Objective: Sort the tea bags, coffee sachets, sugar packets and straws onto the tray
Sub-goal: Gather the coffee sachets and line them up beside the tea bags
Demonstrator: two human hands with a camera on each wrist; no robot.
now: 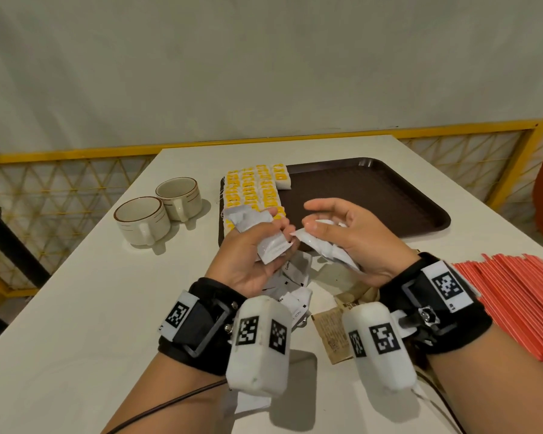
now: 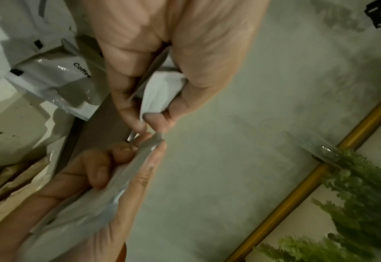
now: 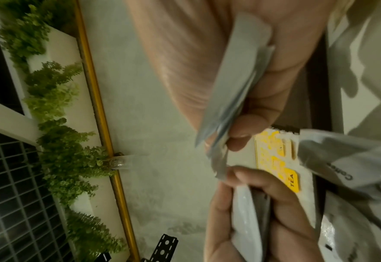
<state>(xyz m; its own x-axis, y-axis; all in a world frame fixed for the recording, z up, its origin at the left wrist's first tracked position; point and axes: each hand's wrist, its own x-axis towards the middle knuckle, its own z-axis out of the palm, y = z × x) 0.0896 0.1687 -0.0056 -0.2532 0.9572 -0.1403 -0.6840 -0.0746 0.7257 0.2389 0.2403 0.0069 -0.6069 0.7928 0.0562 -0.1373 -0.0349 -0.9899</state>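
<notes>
Hands are seen at the centre of the head view, raised above a white table [image 1: 76, 308]. A bunch of white coffee sachets [image 1: 271, 249] is gripped in the curled fingers of the left hand [image 1: 248, 255], and a second bunch [image 1: 323, 245] is pinched between the thumb and fingers of the right hand [image 1: 355, 242]; the two bunches nearly meet at their tips. Behind the hands, a dark brown tray [image 1: 373, 192] is set, with rows of yellow-tagged tea bags [image 1: 254, 189] laid along its left edge. More coffee sachets [image 1: 292, 286] are scattered on the table below the hands, brown sugar packets [image 1: 331, 333] lie at lower centre, and red straws [image 1: 514, 296] are piled at the right edge. Two cream cups [image 1: 157, 214] stand at the left.

In the left wrist view, the left hand [image 2: 162, 53] is shown at the top, clenched round folded sachets [image 2: 160, 90]; the right hand [image 2: 90, 195] enters from the lower left. A sachet printed "Coffee" [image 2: 57, 83] lies at the left.

In the right wrist view, the right hand [image 3: 207, 62] is seen at the top, pinching sachets [image 3: 234, 88] edge-on, with the left hand [image 3: 263, 221] below and a tea bag [image 3: 283, 163] behind.
</notes>
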